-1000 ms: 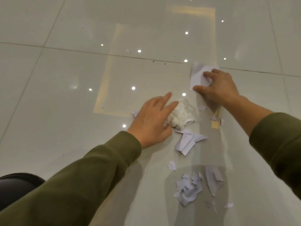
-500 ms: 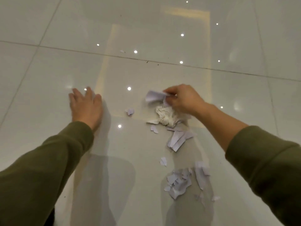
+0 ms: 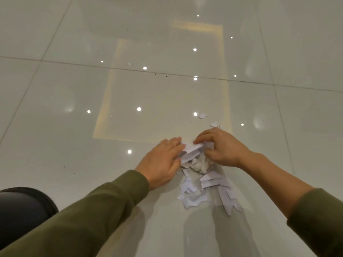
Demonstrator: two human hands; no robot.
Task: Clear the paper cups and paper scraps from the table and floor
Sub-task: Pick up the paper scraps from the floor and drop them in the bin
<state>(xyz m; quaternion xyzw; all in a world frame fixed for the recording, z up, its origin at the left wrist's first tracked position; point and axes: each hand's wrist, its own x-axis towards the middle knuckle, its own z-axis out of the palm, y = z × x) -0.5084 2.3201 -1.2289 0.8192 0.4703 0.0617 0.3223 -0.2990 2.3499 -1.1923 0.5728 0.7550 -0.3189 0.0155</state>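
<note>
Lying between both hands' fingers [image 3: 173,143]: scraps [image 3: 193,154]

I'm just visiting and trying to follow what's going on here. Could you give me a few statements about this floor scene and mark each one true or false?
1. Both hands are at the paper pile. True: the left hand and right hand meet at its far end.
2. The scraps lie on carpet. False: they lie on glossy floor tiles.
3. A few stray scraps lie beyond the hands. True.
4. A paper cup stands beside the pile. False: no cup is in view.
5. The sleeves are red. False: they are olive green.
</note>
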